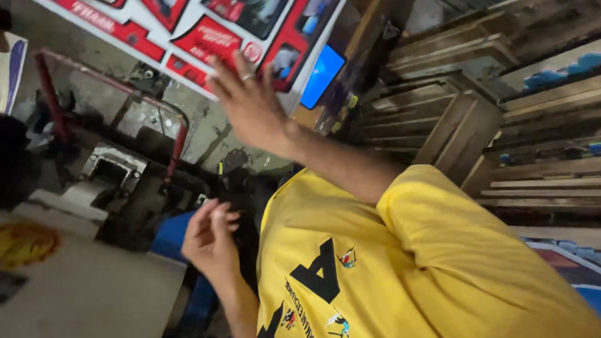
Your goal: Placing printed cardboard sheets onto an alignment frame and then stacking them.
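Observation:
My right hand (250,105) is raised in front of me, fingers spread and empty, with a ring on one finger. Its bare arm comes out of the sleeve of my yellow printed shirt (399,266). It hovers in front of a white board with red picture panels (207,31) and touches nothing. My left hand (210,239) is lower, near my chest, fingers loosely bent and apart, holding nothing. Below it lies a blue object (171,234), partly hidden.
A red-framed metal machine (113,140) stands at left over a dirty floor. A pale tabletop (83,300) with a round yellow and red sticker (19,243) fills the lower left. A small lit blue screen (323,73) hangs centre top. Stacked wooden planks (514,112) fill the right.

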